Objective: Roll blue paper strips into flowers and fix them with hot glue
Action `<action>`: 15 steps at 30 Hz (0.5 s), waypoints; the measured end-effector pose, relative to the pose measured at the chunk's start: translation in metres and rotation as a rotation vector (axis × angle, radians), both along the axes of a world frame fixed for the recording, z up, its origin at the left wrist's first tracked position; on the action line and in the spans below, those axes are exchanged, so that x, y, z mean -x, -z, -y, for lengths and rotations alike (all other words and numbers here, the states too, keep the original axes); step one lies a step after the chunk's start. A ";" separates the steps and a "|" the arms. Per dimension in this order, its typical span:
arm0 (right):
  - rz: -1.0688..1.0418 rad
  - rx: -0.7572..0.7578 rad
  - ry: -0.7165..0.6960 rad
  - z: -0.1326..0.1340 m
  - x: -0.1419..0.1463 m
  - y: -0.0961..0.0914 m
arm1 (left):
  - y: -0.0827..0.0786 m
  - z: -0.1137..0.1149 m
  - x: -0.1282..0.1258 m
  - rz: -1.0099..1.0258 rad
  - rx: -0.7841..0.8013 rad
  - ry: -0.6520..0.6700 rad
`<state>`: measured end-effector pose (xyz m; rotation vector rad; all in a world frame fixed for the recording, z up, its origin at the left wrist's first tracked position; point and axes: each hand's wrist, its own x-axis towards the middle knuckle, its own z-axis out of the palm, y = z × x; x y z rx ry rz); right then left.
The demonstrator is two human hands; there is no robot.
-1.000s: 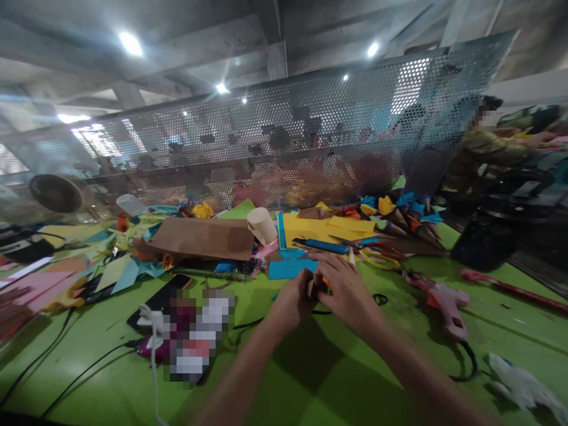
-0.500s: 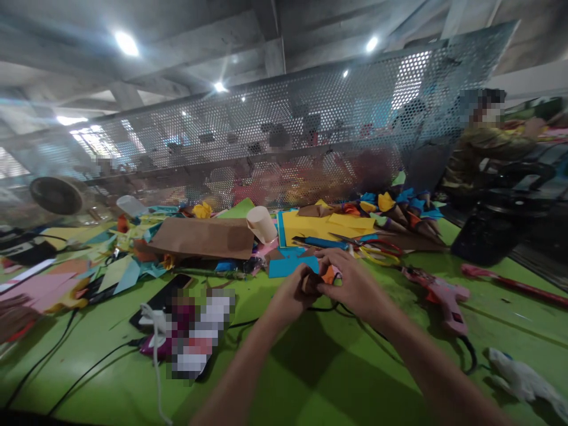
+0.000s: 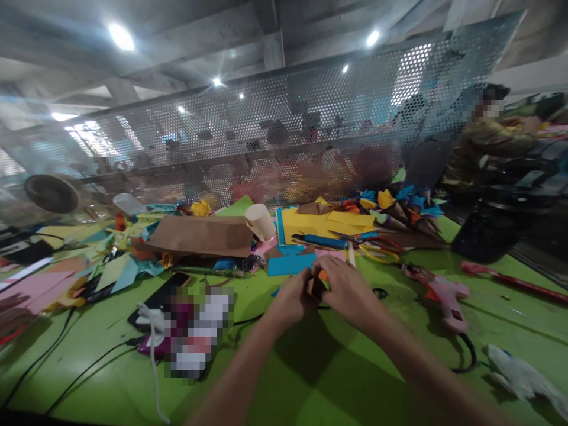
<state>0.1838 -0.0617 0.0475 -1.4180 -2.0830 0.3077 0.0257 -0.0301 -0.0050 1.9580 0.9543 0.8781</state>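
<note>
My left hand [image 3: 290,300] and my right hand [image 3: 344,289] meet above the green table, fingers closed around a small folded brown paper piece [image 3: 315,288]. Most of that piece is hidden by the fingers. A bit of orange [image 3: 323,276] shows between the hands; whether it belongs to the brown piece I cannot tell. Just beyond my fingers lies a flat blue paper strip [image 3: 289,265]. Further back are a blue-handled cutter [image 3: 323,241] and scissors [image 3: 384,253] with red and yellow handles.
A pink glue gun [image 3: 450,302] lies on the right, its cord curling toward me. Left of my arms are a phone [image 3: 164,296] and a white cable [image 3: 155,361]. Brown paper [image 3: 204,235], a paper roll [image 3: 261,222] and paper flowers [image 3: 410,204] line the back. A person [image 3: 483,139] sits at far right.
Both hands stay together on the brown paper piece. My right hand's fingers have shifted down slightly over it, and the piece is more covered. The view has moved a little.
</note>
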 end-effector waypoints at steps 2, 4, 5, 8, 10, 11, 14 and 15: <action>-0.085 0.055 -0.021 -0.001 -0.003 -0.002 | -0.004 0.001 0.000 0.051 0.047 0.056; -0.187 0.109 -0.058 -0.002 -0.006 -0.005 | -0.008 0.001 0.000 0.095 0.070 0.085; -0.229 0.126 -0.076 -0.002 -0.007 -0.007 | -0.010 0.001 0.000 0.103 0.072 0.078; -0.260 0.119 -0.085 -0.002 -0.007 -0.009 | -0.009 0.001 0.002 0.075 0.056 0.031; -0.218 0.084 -0.050 -0.002 -0.004 -0.007 | -0.007 0.001 0.003 0.057 0.035 0.028; -0.194 0.065 -0.031 -0.001 -0.002 -0.006 | -0.006 0.002 0.003 0.045 0.020 0.031; -0.134 0.016 0.016 -0.001 0.003 -0.003 | -0.004 0.003 0.003 -0.003 -0.017 0.007; -0.124 0.009 0.028 -0.001 0.004 -0.003 | -0.005 0.003 0.003 -0.005 -0.023 -0.005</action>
